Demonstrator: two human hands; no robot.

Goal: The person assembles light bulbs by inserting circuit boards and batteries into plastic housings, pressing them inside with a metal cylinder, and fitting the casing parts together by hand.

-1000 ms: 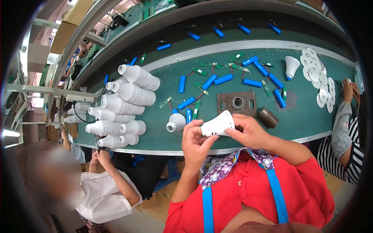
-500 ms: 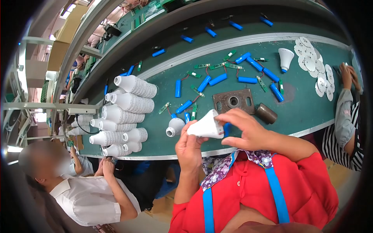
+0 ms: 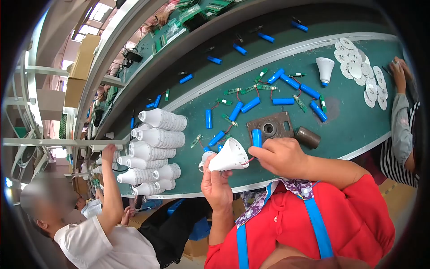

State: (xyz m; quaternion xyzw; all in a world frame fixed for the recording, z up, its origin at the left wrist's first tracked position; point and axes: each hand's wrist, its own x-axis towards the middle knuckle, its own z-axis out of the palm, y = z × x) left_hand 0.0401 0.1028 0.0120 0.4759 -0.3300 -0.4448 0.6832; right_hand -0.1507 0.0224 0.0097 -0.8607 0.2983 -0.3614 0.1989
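My left hand (image 3: 217,187) holds a white cone-shaped housing (image 3: 227,157), its wide open end turned toward my right hand. My right hand (image 3: 282,157) is closed beside that opening, and a blue cylinder (image 3: 256,138) stands up at its fingertips. A red wire runs between the housing's opening and my right fingers. Behind the hands lies a brown metal fixture (image 3: 282,123) with a round hole, and a brown metal cylinder (image 3: 308,137) is to its right. Another white housing (image 3: 204,162) is partly hidden behind the held one.
Stacked white housings (image 3: 163,120) stand at the left. Blue cylinders wired to green boards (image 3: 251,105) lie across the table (image 3: 197,116). White discs (image 3: 354,67) and one housing (image 3: 324,69) are at the right. A co-worker in white (image 3: 109,242) is at the left, another person's hands (image 3: 398,74) at the right.
A blue cylinder and red wire now show at my right hand, which has closed and moved slightly down. The housing has tilted. The left co-worker's arm has risen toward the stacks.
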